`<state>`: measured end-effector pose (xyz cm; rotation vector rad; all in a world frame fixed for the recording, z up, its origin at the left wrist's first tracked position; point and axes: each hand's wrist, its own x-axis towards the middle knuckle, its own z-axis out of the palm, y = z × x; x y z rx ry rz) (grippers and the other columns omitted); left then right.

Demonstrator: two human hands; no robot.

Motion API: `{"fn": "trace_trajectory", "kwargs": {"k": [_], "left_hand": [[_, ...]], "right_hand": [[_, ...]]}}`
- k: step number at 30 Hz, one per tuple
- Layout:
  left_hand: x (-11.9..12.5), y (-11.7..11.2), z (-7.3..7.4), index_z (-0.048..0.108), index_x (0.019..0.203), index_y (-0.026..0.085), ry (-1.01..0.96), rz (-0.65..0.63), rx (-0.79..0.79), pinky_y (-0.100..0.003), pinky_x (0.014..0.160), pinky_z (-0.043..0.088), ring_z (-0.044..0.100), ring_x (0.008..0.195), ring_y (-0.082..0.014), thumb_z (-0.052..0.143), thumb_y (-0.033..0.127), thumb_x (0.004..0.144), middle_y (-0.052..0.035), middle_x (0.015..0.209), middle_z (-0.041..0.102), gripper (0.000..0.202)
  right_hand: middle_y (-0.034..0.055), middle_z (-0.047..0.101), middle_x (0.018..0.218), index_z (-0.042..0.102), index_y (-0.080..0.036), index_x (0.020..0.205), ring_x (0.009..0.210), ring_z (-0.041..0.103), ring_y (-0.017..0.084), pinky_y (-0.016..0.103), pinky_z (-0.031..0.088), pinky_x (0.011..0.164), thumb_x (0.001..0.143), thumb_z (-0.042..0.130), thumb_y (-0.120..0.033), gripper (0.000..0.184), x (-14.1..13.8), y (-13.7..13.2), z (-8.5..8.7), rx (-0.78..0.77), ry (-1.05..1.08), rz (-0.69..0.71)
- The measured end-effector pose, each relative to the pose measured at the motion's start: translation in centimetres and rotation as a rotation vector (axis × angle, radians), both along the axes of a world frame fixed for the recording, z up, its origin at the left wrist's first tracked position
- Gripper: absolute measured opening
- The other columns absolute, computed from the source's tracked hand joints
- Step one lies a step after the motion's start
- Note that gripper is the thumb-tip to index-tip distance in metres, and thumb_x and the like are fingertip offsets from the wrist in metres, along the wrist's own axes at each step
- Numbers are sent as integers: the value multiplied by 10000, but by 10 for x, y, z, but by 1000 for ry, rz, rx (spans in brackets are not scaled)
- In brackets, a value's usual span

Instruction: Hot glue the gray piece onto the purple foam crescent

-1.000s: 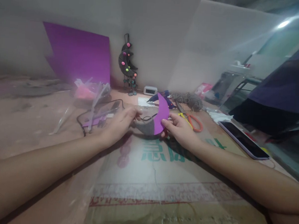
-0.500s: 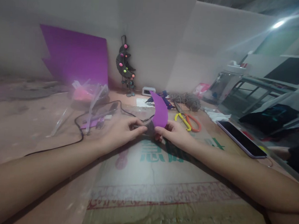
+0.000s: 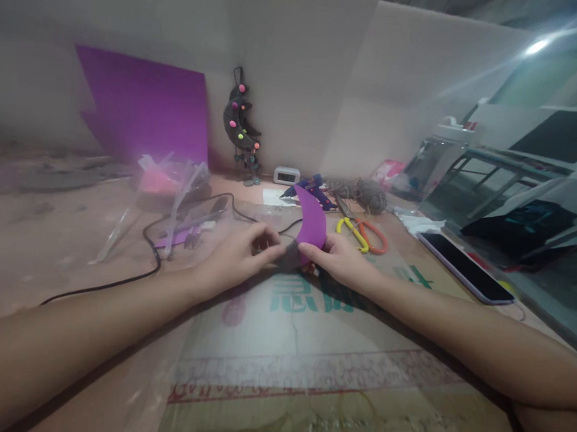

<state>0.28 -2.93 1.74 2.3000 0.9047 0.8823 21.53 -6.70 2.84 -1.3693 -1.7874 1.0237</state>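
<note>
A purple crescent [image 3: 313, 220] is held above the printed cardboard [image 3: 243, 342], near the middle of the work surface, with its bare upper horn pointed up and slightly leftward. Its lower part is covered by a gray wrapping [image 3: 290, 256], which looks like wound yarn and is partly blurred. The crescent is clamped by the right hand [image 3: 344, 257], the thumb pressed on the purple face just beside the edge of the gray. The left hand [image 3: 248, 252] is curled at the gray end, its thumb and fingers brought near each other; whether a strand or the wrapping itself is pinched there cannot be told. Compared with a second ago, the two hands have been drawn closer together, and the gray part, then openly shown between them, is now largely screened by the left fingers. Since the middle of that second, the crescent has been lowered a little, so that more of the dark blue glue gun [image 3: 327, 200] is exposed behind it. For the work in hand, this is judged to mean that attention is centered on the border between gray and purple, with the crescent steadied from the right; the covering is clearly only partial. The scissors [image 3: 358, 235] and the gray yarn ball [image 3: 373, 196] are left lying beyond the right hand, both untouched, and a pom-pom-decorated crescent [image 3: 230, 114] is seen against the back wall.
</note>
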Motion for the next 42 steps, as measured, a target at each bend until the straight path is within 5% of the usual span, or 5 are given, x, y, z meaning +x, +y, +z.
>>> {"fn": "trace_trajectory", "kwargs": {"k": [6,10,21,35,42], "left_hand": [[-1,-1,0,494,1234,195,-136,-67,15,-307,827,506,616,954,-166,477,290,916,-95,1295,530,333],[-1,1,-4,559,1196,207,-31,-137,-15,-311,899,468,587,1078,-190,464,317,931,-61,1202,630,303],[0,-4,7,618,773,172,61,-1,118,-262,695,448,593,741,-150,497,305,897,-10,753,656,219],[1,0,5,593,720,176,112,50,94,-275,661,435,572,702,-153,503,286,873,-8,727,637,209],[0,3,4,574,1078,170,-33,50,121,-344,917,428,556,1036,-197,435,311,925,-70,1086,617,250]], "right_hand": [[11,613,623,580,-154,733,550,566,122,230,445,511,838,564,-407,274,-1,0,-4,-16,-17,20],[-3,587,590,569,-159,713,512,537,112,227,424,492,836,562,-399,270,-2,-1,-2,-9,-65,31],[-9,568,596,561,-166,699,526,527,111,224,410,503,833,559,-397,267,-3,-3,0,8,-101,99],[2,590,624,585,-147,738,532,527,102,214,407,506,846,551,-393,271,-3,-3,1,-31,-98,137],[-12,577,568,558,-159,730,502,544,114,227,429,497,815,581,-424,280,0,1,-4,29,-42,-5]]}}
